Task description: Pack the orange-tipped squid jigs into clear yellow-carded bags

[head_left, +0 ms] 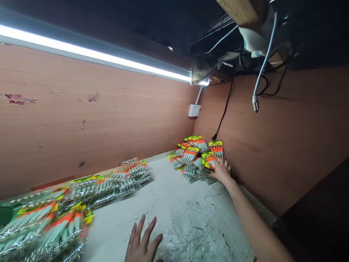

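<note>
My right hand (222, 171) reaches to a heap of clear packs of fishing lures (190, 155) in the far right corner. Its fingers are bent over one pack of fishing lures (209, 159) with a yellow header card and orange-and-pale lures; the grip is partly hidden. Behind that hand, another pack (216, 148) leans upright against the side wall. My left hand (143, 242) is over the front of the white tabletop (163, 196), fingers spread, holding nothing.
Long stacks of lure packs (109, 185) line the back wall, with a nearer stack (51, 229) at front left. A lit tube lamp (95, 52) runs overhead. A white cable (263, 69) dangles at upper right, and a socket box (194, 110) sits near the corner.
</note>
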`<state>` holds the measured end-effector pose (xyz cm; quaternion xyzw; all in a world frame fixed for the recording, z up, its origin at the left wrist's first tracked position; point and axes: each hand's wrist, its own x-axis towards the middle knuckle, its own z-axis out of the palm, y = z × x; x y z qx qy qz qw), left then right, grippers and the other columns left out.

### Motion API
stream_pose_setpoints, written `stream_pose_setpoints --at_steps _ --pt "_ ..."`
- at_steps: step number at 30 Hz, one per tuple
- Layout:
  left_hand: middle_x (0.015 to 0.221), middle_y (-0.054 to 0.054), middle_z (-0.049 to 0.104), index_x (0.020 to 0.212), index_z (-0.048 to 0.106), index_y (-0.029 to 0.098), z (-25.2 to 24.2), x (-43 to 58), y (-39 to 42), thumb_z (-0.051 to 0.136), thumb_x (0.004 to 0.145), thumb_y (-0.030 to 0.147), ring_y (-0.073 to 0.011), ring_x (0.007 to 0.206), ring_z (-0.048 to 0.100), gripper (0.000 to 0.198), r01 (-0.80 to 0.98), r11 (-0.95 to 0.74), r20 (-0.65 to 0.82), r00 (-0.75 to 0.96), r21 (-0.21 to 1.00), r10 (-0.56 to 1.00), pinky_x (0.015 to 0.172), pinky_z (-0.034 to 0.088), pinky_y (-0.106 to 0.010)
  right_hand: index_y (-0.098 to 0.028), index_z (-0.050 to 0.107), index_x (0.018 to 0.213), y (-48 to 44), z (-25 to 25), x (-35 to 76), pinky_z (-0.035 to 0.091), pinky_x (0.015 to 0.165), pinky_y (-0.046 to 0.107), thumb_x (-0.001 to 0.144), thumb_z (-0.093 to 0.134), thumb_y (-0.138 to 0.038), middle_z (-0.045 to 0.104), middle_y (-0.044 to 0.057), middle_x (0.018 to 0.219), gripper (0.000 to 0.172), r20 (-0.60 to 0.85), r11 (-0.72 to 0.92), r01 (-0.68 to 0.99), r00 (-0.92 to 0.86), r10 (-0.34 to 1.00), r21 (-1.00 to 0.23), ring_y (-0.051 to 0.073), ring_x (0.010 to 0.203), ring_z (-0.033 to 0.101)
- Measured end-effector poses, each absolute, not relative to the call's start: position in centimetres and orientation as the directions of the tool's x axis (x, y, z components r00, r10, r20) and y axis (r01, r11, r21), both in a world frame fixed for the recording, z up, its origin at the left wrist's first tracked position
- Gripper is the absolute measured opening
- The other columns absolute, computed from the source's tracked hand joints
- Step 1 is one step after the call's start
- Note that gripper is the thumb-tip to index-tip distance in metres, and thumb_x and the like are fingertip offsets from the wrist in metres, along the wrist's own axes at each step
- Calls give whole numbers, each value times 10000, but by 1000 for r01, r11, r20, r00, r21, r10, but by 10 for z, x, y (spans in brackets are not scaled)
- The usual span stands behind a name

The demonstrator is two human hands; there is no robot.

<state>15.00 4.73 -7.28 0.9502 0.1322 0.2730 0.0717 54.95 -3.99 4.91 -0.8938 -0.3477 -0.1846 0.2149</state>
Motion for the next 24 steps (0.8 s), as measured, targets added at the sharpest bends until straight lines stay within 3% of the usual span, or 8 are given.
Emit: stream_pose_setpoints --at_steps 2,5,11,13,15,18,20,24 --pt "1276 -67 606 1042 646 302 -58 159 33 573 811 247 -311 1250 487 248 189 -937 543 774 293 326 976 466 -494 -175 590 1113 -57 50 563 352 946 503 664 672 -201 545 184 1226 457 473 -573 750 657 587 -329 360 1143 479" --pt "1221 -86 634 1032 636 275 -42 177 13 501 849 264 -280 1251 488 227 116 -811 523 710 573 471 998 453 -448 -176 618 1064 -70 55 564 388 949 458 705 596 -232 614 160 1141 364 499 -427 767 638 586 -480 317 1066 550" --pt "1264 -116 599 1209 563 238 -7 212 0 540 803 547 -250 1164 559 510 -33 -208 168 721 978 672 1009 436 -380 -165 564 1140 -84 68 501 483 847 379 780 537 -480 674 113 1019 478 509 -86 657 654 560 -749 254 932 630" --pt "1395 -160 475 1321 454 184 9 226 1 622 725 587 -279 1275 454 738 -107 19 63 714 994 697 1080 346 -412 -197 562 1139 -84 67 462 508 776 328 784 575 -493 693 80 974 463 399 96 454 639 657 -886 214 857 654" --pt "1444 -200 395 1361 382 142 23 238 1 708 626 602 -306 1323 385 926 -222 205 19 722 953 691 1092 316 -427 -215 573 1128 -80 62 421 512 746 312 744 667 -444 699 67 970 456 230 226 79 574 786 -971 206 835 661" --pt "1365 -168 507 1297 453 165 29 250 -1 742 643 509 -297 1247 479 794 -392 343 65 733 853 677 1043 372 -415 -202 595 1101 -72 47 370 513 735 321 753 680 -435 700 60 934 428 76 207 -249 451 889 -946 216 839 655" --pt "1233 -141 620 1207 526 168 29 249 0 730 669 467 -284 1125 580 649 -410 393 6 698 823 716 978 429 -405 -184 609 1088 -66 37 354 513 717 320 823 576 -506 691 65 904 418 85 166 -162 416 905 -973 214 837 643" --pt "969 -133 720 1066 593 129 47 221 43 667 676 492 -277 893 675 539 -220 286 -155 473 932 867 795 525 -388 -171 631 1031 -52 30 388 515 631 321 865 335 -643 648 89 903 581 235 22 364 553 799 -931 205 789 619"
